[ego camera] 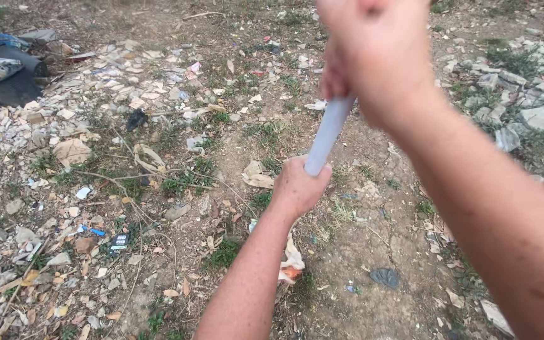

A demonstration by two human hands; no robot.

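While both hands close on one grey handle (pixel 330 131), the work in hand reads as a two-handed stroke with a long tool over open ground; whether it is being raised or brought down cannot be told.

Item 1, left hand (pixel 297 187): grip clamped round the lower visible part of the handle, knuckles up, forearm running in from the bottom edge of the view.

Item 2, right hand (pixel 373 53): grip clamped on the handle higher up, close to the camera, fingers curled under; forearm crosses from the lower right corner, elbow out of view.

Item 3, handle: plain grey rod, tilted, slanting down and left between the two hands. Its working end is hidden behind the left hand, so the kind of tool cannot be told.

Item 4, ground (pixel 360 239): bare dirt with sparse grass tufts, dry leaves and small litter.

Item 5, pale stone chips (pixel 96 88): spread along the left side of the ground.

Item 6, grey slabs (pixel 543 107): heaped at the right edge.

Item 7, crumpled wrapper (pixel 292 263): white and orange, lying just beside the left forearm.

Judgement: the next move calls for both grips to hold firm and for the stroke to land on the dirt ahead, clear of the feet.
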